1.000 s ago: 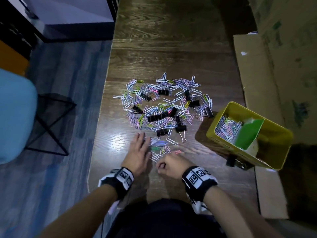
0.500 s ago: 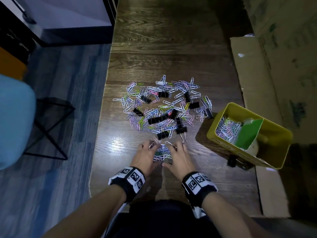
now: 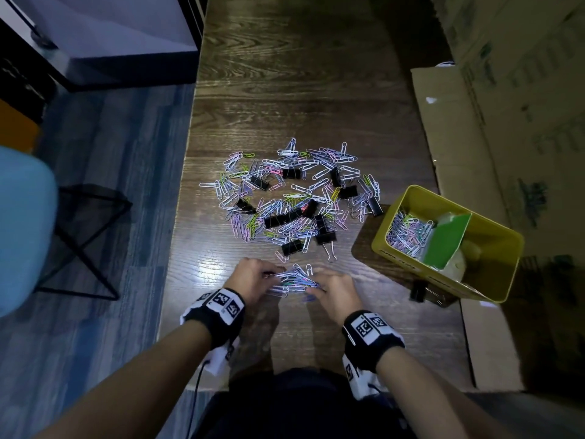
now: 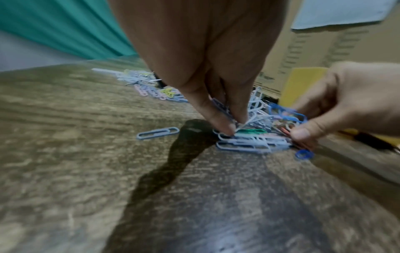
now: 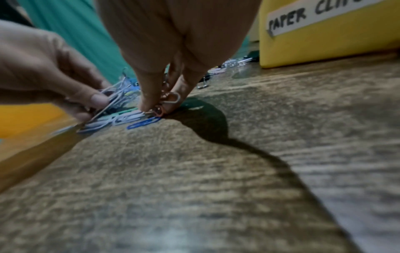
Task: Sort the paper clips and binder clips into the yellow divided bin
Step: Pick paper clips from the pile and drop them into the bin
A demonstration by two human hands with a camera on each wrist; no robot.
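Observation:
A small bunch of paper clips (image 3: 295, 280) lies near the table's front edge, pinched from both sides. My left hand (image 3: 255, 282) grips its left end between thumb and fingers (image 4: 225, 126). My right hand (image 3: 334, 291) pinches the right end (image 5: 151, 104). Beyond them spreads the main pile of coloured paper clips (image 3: 285, 198) mixed with black binder clips (image 3: 324, 231). The yellow divided bin (image 3: 493, 289) stands at the right; its near-left compartment holds paper clips (image 3: 406, 232), and a green divider (image 3: 446, 240) splits it. A label reading "PAPER CLI…" (image 5: 311, 15) is on its side.
One binder clip (image 3: 419, 291) lies beside the bin's front corner. Cardboard sheets (image 3: 449, 128) border the table on the right. A blue chair (image 3: 22, 226) and a black wire stand (image 3: 85, 236) are on the floor at the left.
Both hands have closed in from either side on the small bunch of paper clips; their fingers, flat on the table before, now curl and pinch it.

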